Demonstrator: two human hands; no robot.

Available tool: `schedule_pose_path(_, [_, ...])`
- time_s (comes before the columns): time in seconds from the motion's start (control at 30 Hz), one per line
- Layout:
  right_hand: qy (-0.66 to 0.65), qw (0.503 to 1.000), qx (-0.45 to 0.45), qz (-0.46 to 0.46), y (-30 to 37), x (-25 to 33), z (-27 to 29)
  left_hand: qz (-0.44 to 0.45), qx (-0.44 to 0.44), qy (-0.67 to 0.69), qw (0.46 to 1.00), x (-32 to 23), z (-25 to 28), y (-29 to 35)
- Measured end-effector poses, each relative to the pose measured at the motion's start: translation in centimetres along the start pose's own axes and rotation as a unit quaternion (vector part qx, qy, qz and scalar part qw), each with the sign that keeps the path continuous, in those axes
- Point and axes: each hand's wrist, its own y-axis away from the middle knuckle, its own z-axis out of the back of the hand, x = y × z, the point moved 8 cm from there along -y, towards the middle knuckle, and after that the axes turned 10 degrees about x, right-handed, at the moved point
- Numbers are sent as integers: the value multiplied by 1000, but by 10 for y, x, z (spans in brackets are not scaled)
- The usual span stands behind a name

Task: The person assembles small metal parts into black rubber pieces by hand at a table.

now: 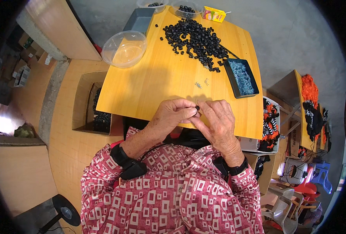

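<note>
Over the near edge of the table, my left hand (175,114) pinches a small black plastic part (197,108) between thumb and fingertips. My right hand (217,119) meets it from the other side, its thumb and fingertips pressed together right beside the part. Whatever the right fingertips grip is too small or too hidden to make out. Just beyond the hands, a few tiny metal pieces (198,85) lie on the wood. Farther back spreads a large heap of similar black parts (194,39).
A black tray (252,94) of small silvery pieces stands at the table's right. Clear plastic bowl (106,50), grey bin (138,21) and yellow drink carton (214,14) sit along the far side. Cardboard boxes (80,102) flank the table (134,87); chairs (322,176) stand at right.
</note>
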Motion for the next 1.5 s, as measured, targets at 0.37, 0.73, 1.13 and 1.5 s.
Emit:
schedule_pose_path(0.37, [56, 997, 9, 55, -3, 1, 0, -34, -8, -154, 987, -14, 3, -1])
schedule_pose_path(0.73, [77, 996, 31, 28, -6, 1, -3, -48, -35, -136, 989, -6, 5, 0])
schedule_pose_path(1.13, [88, 995, 7, 48, -4, 4, -8, -34, -25, -150, 988, -16, 2, -4])
schedule_pose_path(1.5, [91, 995, -1, 35, -3, 4, -13, -37, -39, -95, 994, -7, 5, -4])
